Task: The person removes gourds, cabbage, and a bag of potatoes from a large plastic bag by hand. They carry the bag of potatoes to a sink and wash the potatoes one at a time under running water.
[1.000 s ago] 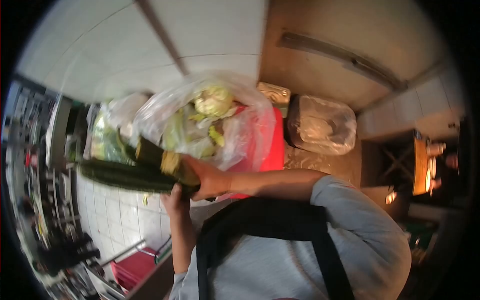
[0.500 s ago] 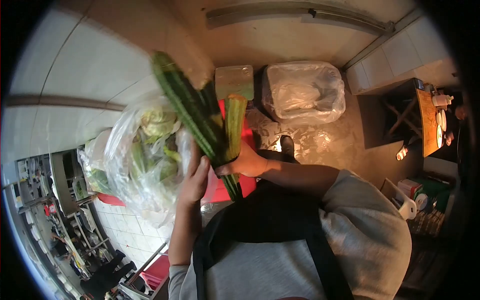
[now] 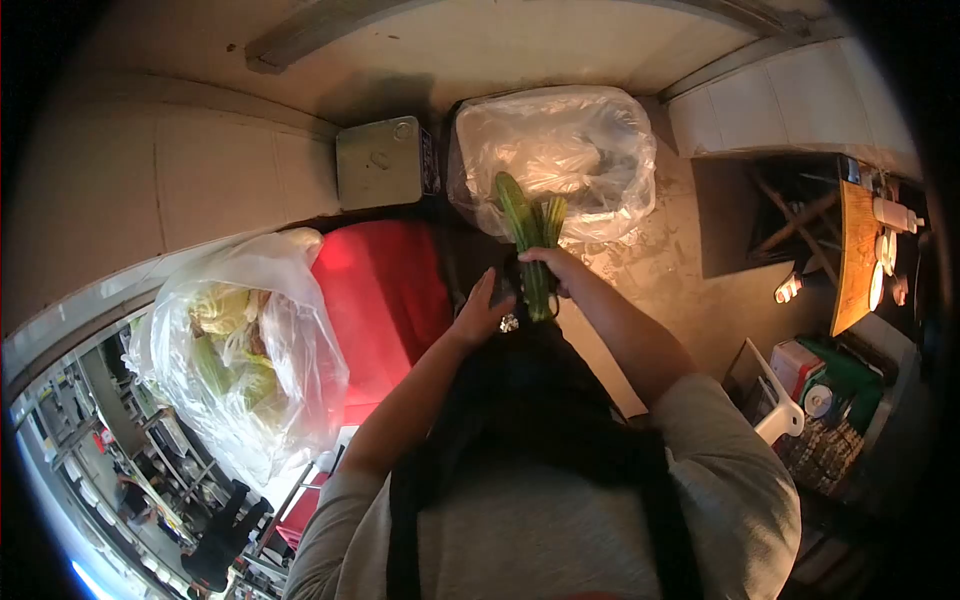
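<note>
Shifted gourds (image 3: pixel 517 208), one grip (image 3: pixel 556 268), one open hand (image 3: pixel 482 313)

No legible text (none anywhere)

Illumination is uneven. Warm, moderate light falls on the large bin lined with crinkled clear plastic (image 3: pixel 555 150), producing glare on its folds and on the wet floor (image 3: pixel 625 270) just beside it. A dark shadow lies on the wall above the square metal tin (image 3: pixel 380 165), left of the bin. Cool, bluish-white light shows at the lower-left edge, well apart from the bin. Wide-angle distortion bends the wall lines; corners fall to black. Small background items appear soft.
</note>
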The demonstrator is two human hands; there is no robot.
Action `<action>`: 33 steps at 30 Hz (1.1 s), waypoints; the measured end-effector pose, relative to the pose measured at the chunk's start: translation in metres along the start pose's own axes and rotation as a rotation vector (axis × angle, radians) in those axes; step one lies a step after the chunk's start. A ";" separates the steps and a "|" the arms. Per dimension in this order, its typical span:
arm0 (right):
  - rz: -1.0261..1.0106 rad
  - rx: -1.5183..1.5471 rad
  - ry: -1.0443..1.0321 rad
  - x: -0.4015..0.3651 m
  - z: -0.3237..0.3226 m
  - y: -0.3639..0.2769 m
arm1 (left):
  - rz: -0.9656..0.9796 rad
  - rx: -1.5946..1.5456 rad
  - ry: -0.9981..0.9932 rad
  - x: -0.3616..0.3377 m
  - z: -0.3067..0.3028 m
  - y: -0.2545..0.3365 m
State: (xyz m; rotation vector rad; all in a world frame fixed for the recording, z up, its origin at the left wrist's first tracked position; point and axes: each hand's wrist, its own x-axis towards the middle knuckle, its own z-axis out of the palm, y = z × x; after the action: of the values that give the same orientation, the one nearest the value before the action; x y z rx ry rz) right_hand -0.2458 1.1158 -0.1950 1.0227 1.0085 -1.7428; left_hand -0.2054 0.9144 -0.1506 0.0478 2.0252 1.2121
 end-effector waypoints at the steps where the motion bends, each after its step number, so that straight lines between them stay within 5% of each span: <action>1: 0.055 -0.030 -0.006 0.016 -0.013 -0.010 | -0.067 0.093 -0.056 0.001 0.009 -0.037; 4: 0.186 -0.134 -0.019 0.080 -0.045 -0.037 | -0.296 0.176 -0.167 -0.012 0.017 -0.094; 7: 0.183 -0.157 0.004 0.164 -0.061 -0.056 | -0.295 0.218 -0.125 -0.001 0.020 -0.130; 12: 0.199 -0.008 0.114 0.297 -0.066 -0.069 | -0.200 0.170 0.014 0.129 -0.011 -0.125; 15: 0.368 -0.023 0.019 0.356 -0.069 -0.068 | 0.079 0.346 0.071 0.208 -0.030 -0.114; 19: 0.234 -0.050 0.016 0.403 -0.065 -0.037 | 0.310 0.696 0.028 0.288 -0.017 -0.141; 22: 0.118 -0.059 -0.051 0.415 -0.065 -0.021 | 0.228 1.038 -0.244 0.320 0.003 -0.174; 25: 0.255 -0.074 0.120 0.389 -0.052 -0.045 | 0.297 1.135 -0.214 0.326 0.014 -0.191; 28: 0.181 -0.273 0.147 0.446 -0.082 -0.021 | 0.377 1.118 -0.189 0.325 0.016 -0.197; 31: -0.064 -0.789 0.308 0.471 -0.086 -0.016 | 0.344 1.109 -0.261 0.330 0.017 -0.193; 33: -0.067 -0.799 0.316 0.474 -0.086 -0.010 | 0.370 1.116 -0.279 0.333 0.019 -0.196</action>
State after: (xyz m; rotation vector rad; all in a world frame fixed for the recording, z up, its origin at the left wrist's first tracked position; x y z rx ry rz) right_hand -0.3779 1.0718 -0.6567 0.7377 1.7596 -1.0537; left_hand -0.3651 0.9515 -0.5012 1.0886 2.2260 0.1006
